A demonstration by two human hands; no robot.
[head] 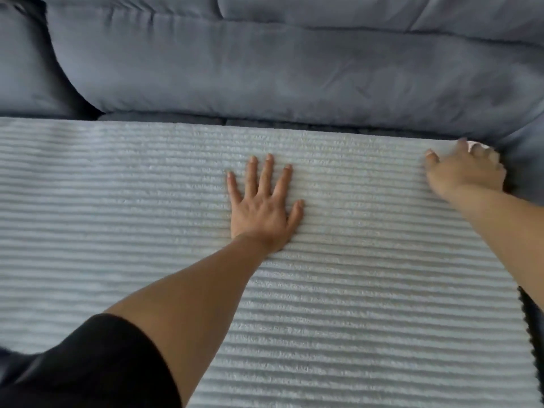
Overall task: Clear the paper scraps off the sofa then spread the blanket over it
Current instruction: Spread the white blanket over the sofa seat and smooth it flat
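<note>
A light grey ribbed blanket (368, 290) lies spread flat over the sofa seat, and its far edge runs along the foot of the back cushions. My left hand (262, 204) presses flat on the blanket near the middle, fingers straight and spread. My right hand (468, 172) is at the blanket's far right corner, with its thumb lying on the blanket and its fingers curled over the edge. A small white bit (478, 147) shows between those fingers; I cannot tell what it is. No loose paper scraps are in view.
The blue-grey sofa back cushions (294, 72) fill the top of the view. A side cushion (26, 63) sits at the far left. A strip of dark seat (532, 319) shows past the blanket's right edge.
</note>
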